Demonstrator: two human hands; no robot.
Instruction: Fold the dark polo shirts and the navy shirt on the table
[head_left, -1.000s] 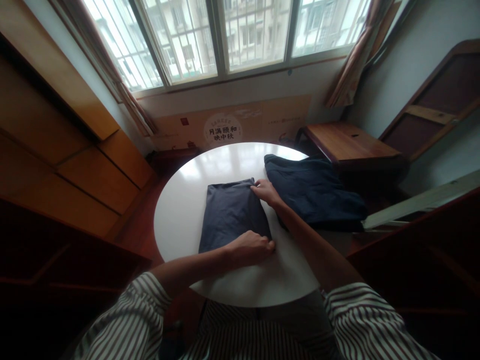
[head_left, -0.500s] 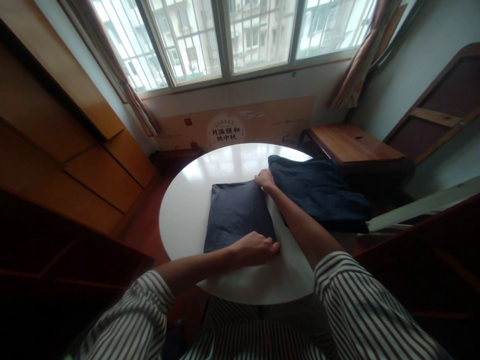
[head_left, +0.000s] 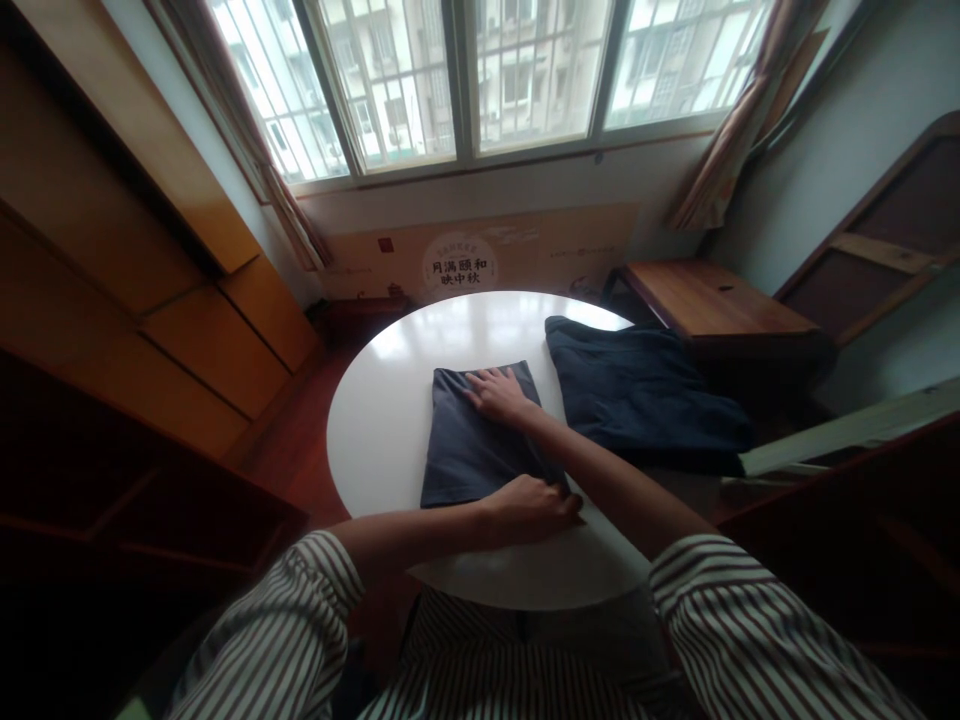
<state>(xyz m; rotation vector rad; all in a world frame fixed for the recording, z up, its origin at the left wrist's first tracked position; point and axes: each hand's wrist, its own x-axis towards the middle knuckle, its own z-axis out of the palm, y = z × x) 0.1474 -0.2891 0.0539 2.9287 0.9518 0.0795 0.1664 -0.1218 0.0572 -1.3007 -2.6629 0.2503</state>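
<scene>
A folded dark grey garment lies on the white round table. My right hand rests on its far part with the fingers spread, and small wrinkles show beneath the fingertips. At the near right corner, my left hand is closed on the garment's edge; the fingertips are partly hidden. A second folded garment, dark navy, lies to the right of the grey one, and neither hand touches it.
A wooden side table stands behind the navy garment at the right. Wooden cabinets line the left side. A barred window and a printed panel are at the back.
My right hand has left the garment's far right corner and moved left onto its top, its fingers spreading. My left hand stays at the near right corner. The view has shifted slightly.
</scene>
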